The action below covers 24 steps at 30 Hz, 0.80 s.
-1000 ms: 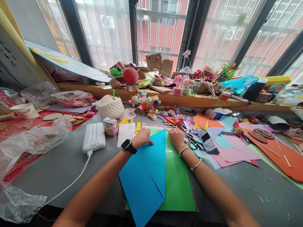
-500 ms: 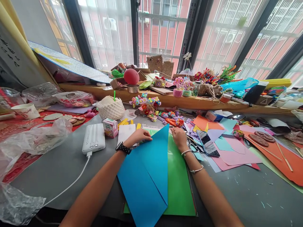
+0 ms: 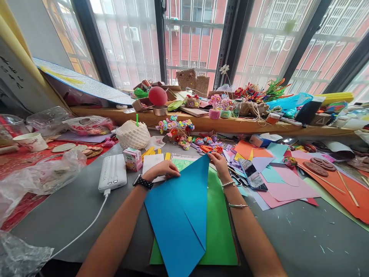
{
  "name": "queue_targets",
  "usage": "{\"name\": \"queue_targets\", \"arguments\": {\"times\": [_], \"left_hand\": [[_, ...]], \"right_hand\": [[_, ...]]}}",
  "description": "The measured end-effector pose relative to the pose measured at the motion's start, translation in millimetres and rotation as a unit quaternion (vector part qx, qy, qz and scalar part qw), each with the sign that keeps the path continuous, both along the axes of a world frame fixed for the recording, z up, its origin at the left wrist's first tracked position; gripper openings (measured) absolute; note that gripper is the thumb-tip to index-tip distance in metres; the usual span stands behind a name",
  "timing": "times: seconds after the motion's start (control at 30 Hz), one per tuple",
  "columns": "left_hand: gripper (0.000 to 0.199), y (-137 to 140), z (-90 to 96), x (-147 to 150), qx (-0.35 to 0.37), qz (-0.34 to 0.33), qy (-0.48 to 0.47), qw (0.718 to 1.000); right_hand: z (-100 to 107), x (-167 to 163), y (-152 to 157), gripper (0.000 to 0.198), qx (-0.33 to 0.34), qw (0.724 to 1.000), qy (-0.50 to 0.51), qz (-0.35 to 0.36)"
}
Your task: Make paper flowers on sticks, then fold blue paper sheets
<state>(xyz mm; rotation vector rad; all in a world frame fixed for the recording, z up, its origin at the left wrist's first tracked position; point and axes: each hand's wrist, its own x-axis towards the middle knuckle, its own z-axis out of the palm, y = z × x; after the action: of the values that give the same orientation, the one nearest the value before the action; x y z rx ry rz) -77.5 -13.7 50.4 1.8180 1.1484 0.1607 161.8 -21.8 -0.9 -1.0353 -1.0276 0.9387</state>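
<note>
A folded sheet of blue paper (image 3: 175, 215) lies in front of me, with a diagonal flap along its right side. My right hand (image 3: 218, 164) pinches its pointed top corner between thumb and fingers. At the upper left edge, my left hand (image 3: 163, 170) has its fingers closed on the paper, the fingertips partly hidden. Beneath the blue sheet is a green sheet pack (image 3: 221, 231), showing on the right and at the bottom. Scissors (image 3: 238, 179) and a phone (image 3: 251, 175) lie to the right of my right hand.
On the left are a white power bank (image 3: 113, 173) with a cable, a small pink carton (image 3: 133, 159) and a foam-netted coconut (image 3: 133, 134). Coloured paper scraps (image 3: 284, 182) spread to the right. Craft flowers (image 3: 175, 129) stand behind, below a crowded wooden sill (image 3: 198, 120).
My right hand has come in to the top corner and now pinches it. My left hand has slid slightly left and down along the edge. The paper's tip has shifted a little right.
</note>
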Motion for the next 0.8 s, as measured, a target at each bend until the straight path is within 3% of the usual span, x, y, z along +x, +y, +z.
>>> {"name": "queue_targets", "arguments": {"times": [0.33,0.63,0.8], "left_hand": [[0.04,7,-3.3,-13,-0.025,-0.03,0.028,0.999],[0.04,2,5.4,-18,-0.042,-0.077,0.049,0.995],[0.04,4,7.4,-20,0.007,-0.037,0.003,0.999]], "right_hand": [[3,4,-2,0.031,0.003,0.999,0.044,-0.001],[-2,11,0,0.028,0.003,0.998,0.066,-0.023],[-4,16,1,0.03,-0.009,0.992,0.11,-0.065]]}}
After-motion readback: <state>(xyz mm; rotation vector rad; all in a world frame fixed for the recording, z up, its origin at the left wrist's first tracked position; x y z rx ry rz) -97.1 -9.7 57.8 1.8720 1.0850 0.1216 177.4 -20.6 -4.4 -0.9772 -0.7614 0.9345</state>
